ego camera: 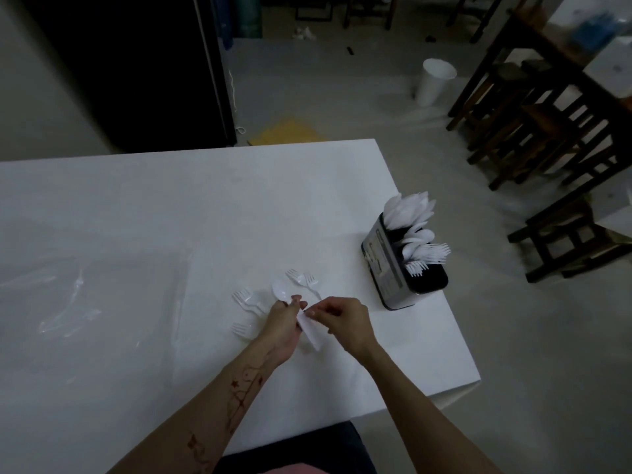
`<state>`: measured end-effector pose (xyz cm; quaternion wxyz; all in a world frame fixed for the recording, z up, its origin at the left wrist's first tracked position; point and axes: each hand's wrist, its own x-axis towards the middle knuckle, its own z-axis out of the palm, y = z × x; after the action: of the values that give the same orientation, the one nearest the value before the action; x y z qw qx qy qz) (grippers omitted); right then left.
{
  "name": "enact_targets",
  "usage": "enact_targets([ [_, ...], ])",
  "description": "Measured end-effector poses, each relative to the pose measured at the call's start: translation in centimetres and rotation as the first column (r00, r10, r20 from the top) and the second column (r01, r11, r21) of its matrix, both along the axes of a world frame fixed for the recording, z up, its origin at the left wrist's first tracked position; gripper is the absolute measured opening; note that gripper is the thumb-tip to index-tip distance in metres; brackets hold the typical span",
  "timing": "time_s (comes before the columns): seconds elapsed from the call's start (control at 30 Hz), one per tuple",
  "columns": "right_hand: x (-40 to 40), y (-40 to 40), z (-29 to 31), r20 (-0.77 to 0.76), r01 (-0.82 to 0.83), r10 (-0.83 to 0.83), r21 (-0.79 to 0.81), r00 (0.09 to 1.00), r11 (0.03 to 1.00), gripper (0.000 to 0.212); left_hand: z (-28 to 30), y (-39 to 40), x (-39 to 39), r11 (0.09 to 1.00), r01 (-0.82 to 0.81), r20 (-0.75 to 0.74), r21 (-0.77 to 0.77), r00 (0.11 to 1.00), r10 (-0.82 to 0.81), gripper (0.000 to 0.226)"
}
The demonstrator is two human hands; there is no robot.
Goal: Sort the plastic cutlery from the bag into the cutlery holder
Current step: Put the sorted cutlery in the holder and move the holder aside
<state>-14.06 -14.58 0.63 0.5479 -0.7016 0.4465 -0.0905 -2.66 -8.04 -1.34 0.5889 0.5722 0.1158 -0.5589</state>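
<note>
a canteen-like room: white table [205,206], dark wooden chairs [533,131].

Dim, soft, wide-angle bowing at edges

white spoon [281,291] | white table [171,200] | black-and-silver cutlery holder [396,268]

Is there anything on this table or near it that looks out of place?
Mostly no. On the floor beyond the table a white cup-like container stands alone, which seems odd. Loose forks lying by the hands are just unsorted.
</note>
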Motion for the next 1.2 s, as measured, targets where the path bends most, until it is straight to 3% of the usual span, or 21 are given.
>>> enact_targets([
  [0.2,-2.6,-7.4,4.3,0.162,0.181,-0.148,-0.214,0.976,0.96,0.005,3.3,-5.6,-0.7,0.932,-0.352,-0.195,-0.091,0.924,0.33,0.04],
  [0.3,-4.7,-11.8,6.1,0.158,0.256,-0.206,-0.448,0.966,0.857,0.012,5.4,-9.0,-1.7,0.93,-0.316,-0.158,-0.191,0.944,0.288,0.037],
  [0.4,-6.5,-15.9,5.4,-0.069,-0.017,-0.063,-0.798,0.996,0.602,0.015,6.5,-12.2,-3.2,0.907,-0.317,-0.114,-0.277,0.948,0.296,0.019],
  [0.47,-7.5,-17.9,4.1,-0.196,-0.155,-0.036,-0.866,0.98,0.476,0.02,6.9,-13.9,-4.2,0.885,-0.313,-0.07,-0.345,0.949,0.309,0.014],
  [0.67,-8.9,-19.8,2.9,-0.167,-0.153,0.014,-0.861,0.986,0.485,0.018,7.3,-16.3,-6.4,0.86,-0.227,0.13,-0.457,0.939,0.317,0.012],
  [0.77,-8.5,-19.7,2.5,-0.106,-0.122,0.06,-0.849,0.993,0.514,0.02,7.2,-16.9,-7.7,0.892,-0.117,0.347,-0.436,0.893,0.286,0.013],
  [0.93,-8.4,-19.8,2.1,-0.068,-0.108,0.093,-0.837,0.993,0.537,0.02,5.0,-17.4,-8.7,0.978,0.034,0.677,-0.207,0.727,0.118,0.015],
  [1.0,-8.6,-19.5,2.0,-0.036,-0.086,0.099,-0.815,0.994,0.573,0.024,4.1,-17.8,-9.1,0.993,0.112,0.819,-0.045,0.574,-0.027,0.015],
  [1.1,-9.1,-18.7,2.9,0.148,0.082,0.042,-0.739,0.988,0.669,0.03,2.6,-18.1,-9.6,0.96,0.206,0.932,0.188,0.271,-0.241,0.02],
  [1.17,-8.8,-18.3,3.7,0.205,0.101,0.091,-0.765,0.975,0.636,0.04,1.6,-18.1,-9.7,0.93,0.229,0.944,0.289,0.095,-0.316,0.024],
  [1.2,-8.4,-18.3,4.1,0.168,0.044,0.16,-0.809,0.973,0.585,0.044,1.7,-18.0,-10.0,0.926,0.235,0.946,0.296,0.06,-0.318,0.024],
])
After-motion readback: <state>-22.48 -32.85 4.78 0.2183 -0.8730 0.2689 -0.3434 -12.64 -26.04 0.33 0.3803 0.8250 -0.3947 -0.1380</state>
